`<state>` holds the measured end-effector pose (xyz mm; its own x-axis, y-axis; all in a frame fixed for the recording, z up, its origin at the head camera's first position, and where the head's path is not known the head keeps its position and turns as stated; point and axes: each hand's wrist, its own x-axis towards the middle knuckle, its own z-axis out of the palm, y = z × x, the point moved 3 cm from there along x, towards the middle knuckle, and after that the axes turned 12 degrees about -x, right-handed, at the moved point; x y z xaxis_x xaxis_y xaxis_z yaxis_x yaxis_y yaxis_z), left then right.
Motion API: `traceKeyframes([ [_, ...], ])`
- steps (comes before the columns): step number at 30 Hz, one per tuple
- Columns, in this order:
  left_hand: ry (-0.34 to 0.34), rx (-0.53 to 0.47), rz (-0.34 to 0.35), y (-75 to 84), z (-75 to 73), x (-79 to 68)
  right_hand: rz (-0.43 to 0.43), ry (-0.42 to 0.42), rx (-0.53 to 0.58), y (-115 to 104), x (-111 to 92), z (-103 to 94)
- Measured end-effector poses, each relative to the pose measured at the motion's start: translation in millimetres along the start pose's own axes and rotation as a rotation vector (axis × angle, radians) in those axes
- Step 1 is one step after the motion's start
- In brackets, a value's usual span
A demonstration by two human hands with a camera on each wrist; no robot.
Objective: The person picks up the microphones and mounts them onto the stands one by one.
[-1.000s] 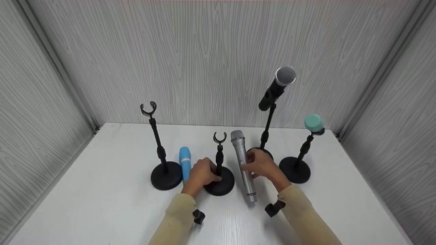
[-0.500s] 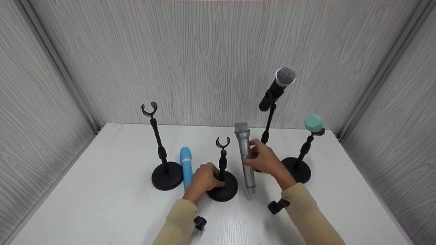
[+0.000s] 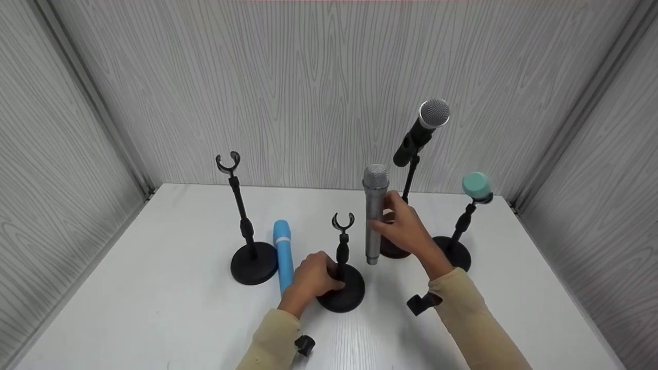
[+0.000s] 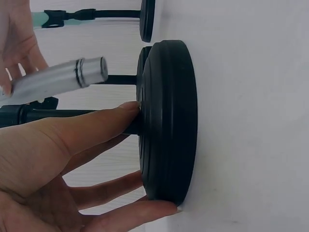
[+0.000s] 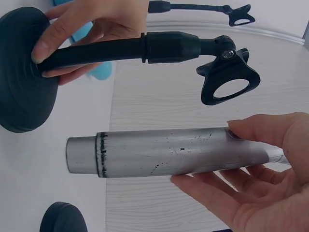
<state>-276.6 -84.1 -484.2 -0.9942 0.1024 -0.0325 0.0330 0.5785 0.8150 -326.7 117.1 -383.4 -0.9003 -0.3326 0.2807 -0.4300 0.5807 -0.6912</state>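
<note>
My right hand (image 3: 406, 228) holds a silver microphone (image 3: 374, 205) upright above the table, thumb and fingers on opposite sides of its body. In the right wrist view, the microphone's scuffed tail (image 5: 145, 152) points toward the table side. My left hand (image 3: 313, 280) grips a short black microphone stand (image 3: 343, 252) at its base. The left wrist view shows the thumb against the top of the round base (image 4: 169, 121) beside the pole, with fingers reaching its rim. The stand's U-shaped clip (image 5: 231, 84) holds nothing and lies just left of the silver microphone.
A blue microphone (image 3: 283, 252) lies beside a taller stand (image 3: 241, 205) with a bare clip on the left. Behind my right hand, a stand bears a black microphone (image 3: 424, 126). At right, another stand holds a green-topped microphone (image 3: 476, 185). Wood-grain panels (image 3: 288, 92) enclose the white table (image 3: 154, 288).
The silver microphone has risen off the table and turned more upright in my right hand. My left hand has drawn the short stand slightly toward me and to the right.
</note>
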Motion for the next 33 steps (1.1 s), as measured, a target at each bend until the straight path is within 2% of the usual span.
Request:
traceKeyframes([
  [7,-0.001,0.012,-0.002,-1.7,-1.0,-0.8,-0.059,0.096,0.044,-12.1,6.8,-4.1],
  [22,-0.010,0.008,0.024,0.2,-1.2,1.4,-0.167,0.193,0.143,-44.9,11.4,-5.5],
  [25,-0.019,0.008,0.021,0.7,-0.9,2.3,-0.217,0.198,0.160,-49.6,11.6,-4.0],
  [29,-0.025,0.006,0.017,0.6,0.2,2.6,-0.280,0.164,0.131,-55.8,11.4,0.7],
  [33,-0.028,0.000,0.017,0.2,1.6,2.8,-0.301,0.132,0.095,-58.7,10.5,5.7],
])
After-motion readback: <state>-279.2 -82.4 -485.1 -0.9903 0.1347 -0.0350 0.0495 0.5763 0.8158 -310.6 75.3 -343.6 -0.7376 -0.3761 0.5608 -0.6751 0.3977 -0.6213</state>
